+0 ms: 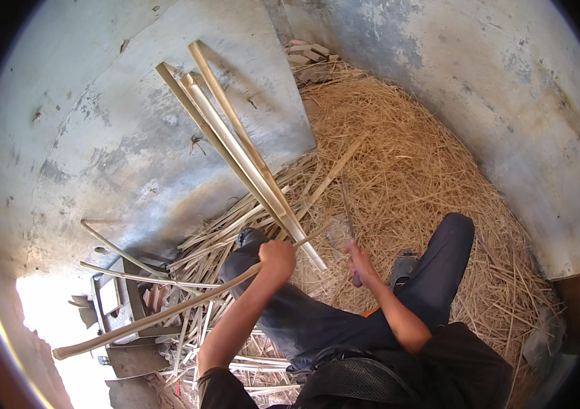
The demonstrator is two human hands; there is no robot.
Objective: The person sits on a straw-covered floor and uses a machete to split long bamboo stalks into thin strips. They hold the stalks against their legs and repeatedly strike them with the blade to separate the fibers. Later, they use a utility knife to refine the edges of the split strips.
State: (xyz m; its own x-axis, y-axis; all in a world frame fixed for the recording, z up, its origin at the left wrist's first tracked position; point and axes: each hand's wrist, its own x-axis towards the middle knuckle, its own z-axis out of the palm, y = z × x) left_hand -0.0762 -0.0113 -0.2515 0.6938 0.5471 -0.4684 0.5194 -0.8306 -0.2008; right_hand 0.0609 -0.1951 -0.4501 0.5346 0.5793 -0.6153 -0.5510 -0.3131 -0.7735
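Note:
My left hand (278,258) is closed around a long split bamboo strip (153,322) over my left knee. The strip's thick end reaches out to the lower left, and its other end points toward the middle, close to the blade. My right hand (361,263) grips a long, narrow knife (349,211) by its dark handle. Its thin blade points away from me over the shavings. Between the hands, several split bamboo lengths (235,146) lean against the wall, their lower ends near my left hand. A pale patch beside the blade is too blurred to name.
Loose shavings (399,143) pile up across the floor to the back and right. Cut strips (221,228) lie heaped to my left, beside a grey machine or metal frame (123,293). Worn walls (99,136) stand close on both sides, with bricks (310,53) in the far corner.

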